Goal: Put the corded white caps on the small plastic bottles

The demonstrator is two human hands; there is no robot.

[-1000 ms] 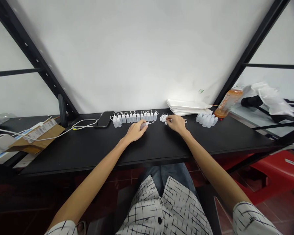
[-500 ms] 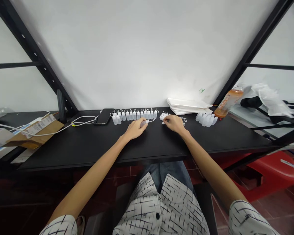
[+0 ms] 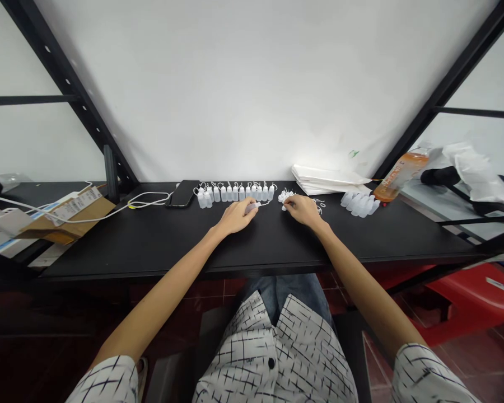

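Note:
My left hand [image 3: 237, 216] is closed around a small translucent plastic bottle [image 3: 251, 207], tipped on its side, with a white strap trailing from its neck to the right. My right hand [image 3: 301, 208] pinches at the near edge of a small pile of white caps [image 3: 284, 195]. A small white piece shows at its fingertips, most likely one of those caps. Behind my left hand stands a row of capped bottles [image 3: 229, 194] with looped straps. To the right, uncapped bottles [image 3: 360, 204] stand in a cluster. Several loose white straps [image 3: 320, 205] lie beside my right hand.
A phone [image 3: 183, 193] and a white cable [image 3: 151, 201] lie left of the row. Farther left is an opened cardboard box [image 3: 78, 211]. White paper sheets [image 3: 330, 180] lie at the back, near a leaning orange drink bottle [image 3: 403, 174]. Black shelf posts flank the black tabletop [image 3: 151, 246].
The view has shifted slightly, moving the scene a little right and up in the picture. Both hands keep nearly the same place and grip.

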